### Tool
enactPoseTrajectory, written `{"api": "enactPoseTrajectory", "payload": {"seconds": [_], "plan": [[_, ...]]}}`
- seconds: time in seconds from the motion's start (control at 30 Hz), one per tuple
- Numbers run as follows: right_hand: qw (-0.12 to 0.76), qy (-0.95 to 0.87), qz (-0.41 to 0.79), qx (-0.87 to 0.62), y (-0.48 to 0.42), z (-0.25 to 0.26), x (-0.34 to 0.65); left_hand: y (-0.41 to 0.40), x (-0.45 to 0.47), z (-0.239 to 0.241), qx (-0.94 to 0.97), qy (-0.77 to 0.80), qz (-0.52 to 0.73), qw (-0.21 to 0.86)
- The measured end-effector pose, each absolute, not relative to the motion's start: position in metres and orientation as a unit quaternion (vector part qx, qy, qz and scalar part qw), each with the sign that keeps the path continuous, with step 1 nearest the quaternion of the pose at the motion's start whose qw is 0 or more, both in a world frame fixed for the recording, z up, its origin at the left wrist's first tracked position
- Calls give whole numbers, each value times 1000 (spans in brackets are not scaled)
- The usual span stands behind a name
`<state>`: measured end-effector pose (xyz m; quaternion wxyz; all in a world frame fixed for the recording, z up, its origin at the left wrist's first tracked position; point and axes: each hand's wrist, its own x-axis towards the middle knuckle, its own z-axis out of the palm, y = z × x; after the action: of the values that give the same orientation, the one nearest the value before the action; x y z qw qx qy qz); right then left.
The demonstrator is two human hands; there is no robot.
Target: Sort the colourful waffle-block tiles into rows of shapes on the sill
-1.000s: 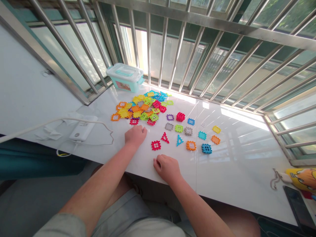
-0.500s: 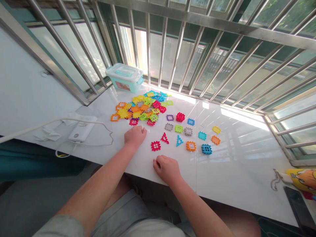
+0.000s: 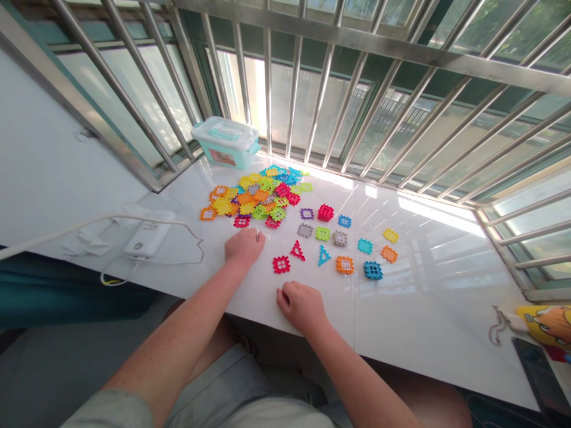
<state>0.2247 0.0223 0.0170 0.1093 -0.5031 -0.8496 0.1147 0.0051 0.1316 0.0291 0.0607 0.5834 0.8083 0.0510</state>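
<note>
My left hand [image 3: 244,245] rests curled on the table, just in front of a heap of colourful plastic building tiles [image 3: 247,201]. My right hand [image 3: 302,305] lies as a loose fist near the table's front edge, with nothing showing in it. Closest to it is a red window tile [image 3: 281,264]. Beyond lie a red triangle piece [image 3: 297,251] and a blue triangle piece [image 3: 323,255]. To the right are an orange window tile stack [image 3: 345,264] and a dark blue tile stack [image 3: 373,270]. A red stack [image 3: 325,212] stands farther back.
A lidded turquoise box [image 3: 226,142] stands in the back left corner by the metal window bars [image 3: 292,95]. At left lies a white power device [image 3: 149,233] with cables. A phone [image 3: 537,374] and a yellow item [image 3: 548,324] are at the right edge.
</note>
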Motion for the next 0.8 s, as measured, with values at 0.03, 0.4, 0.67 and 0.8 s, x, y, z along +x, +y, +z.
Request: {"api": "enactPoseTrajectory", "payload": {"seconds": [0.03, 0.4, 0.67, 0.8], "plan": [[109, -850, 115, -503, 22, 17, 225, 132, 5, 29, 583, 809, 50, 61], [110, -849, 118, -504, 22, 18, 225, 132, 4, 26, 585, 807, 57, 55], [111, -851, 110, -501, 22, 17, 225, 132, 4, 26, 584, 808, 57, 57], [109, -851, 112, -502, 22, 17, 225, 132, 4, 26, 584, 808, 55, 55]]}}
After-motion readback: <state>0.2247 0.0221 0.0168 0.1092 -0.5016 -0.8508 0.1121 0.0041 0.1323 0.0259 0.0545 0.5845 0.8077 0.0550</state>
